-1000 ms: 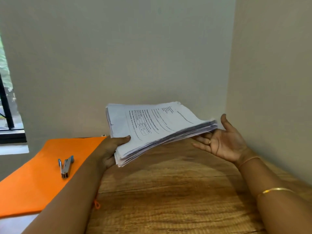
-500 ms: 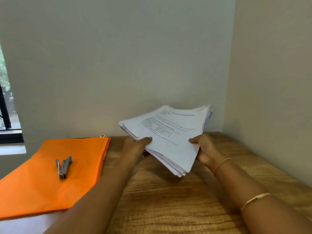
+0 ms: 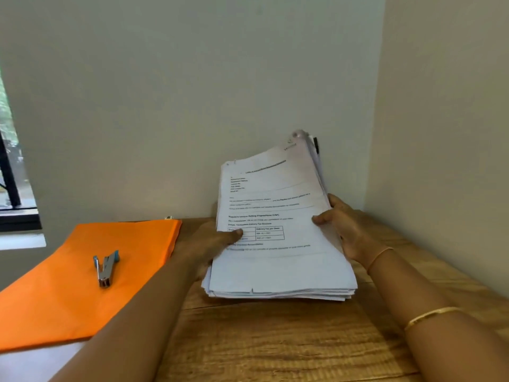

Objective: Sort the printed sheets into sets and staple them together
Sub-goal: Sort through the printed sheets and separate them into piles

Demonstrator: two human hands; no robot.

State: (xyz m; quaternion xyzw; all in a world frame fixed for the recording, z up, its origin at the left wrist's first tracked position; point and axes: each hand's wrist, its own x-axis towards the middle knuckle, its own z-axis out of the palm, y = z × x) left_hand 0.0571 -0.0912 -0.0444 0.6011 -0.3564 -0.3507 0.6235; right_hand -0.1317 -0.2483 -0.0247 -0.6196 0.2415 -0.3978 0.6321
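Here both hands hold the stack [image 3: 275, 260] of printed sheets over the right half of the table [image 3: 275, 343]. It is tilted, far edge raised toward the wall, near edge low by the wood. The left hand [image 3: 205, 250] grips its left side, thumb on the top page, the rest hidden beneath. The right hand [image 3: 351, 231] grips the right side, thumb on top, fingers [image 3: 335, 199] curled round the edge. Off to the left a stapler [image 3: 106, 268] lies on an orange folder [image 3: 68, 299], well apart from the stack.
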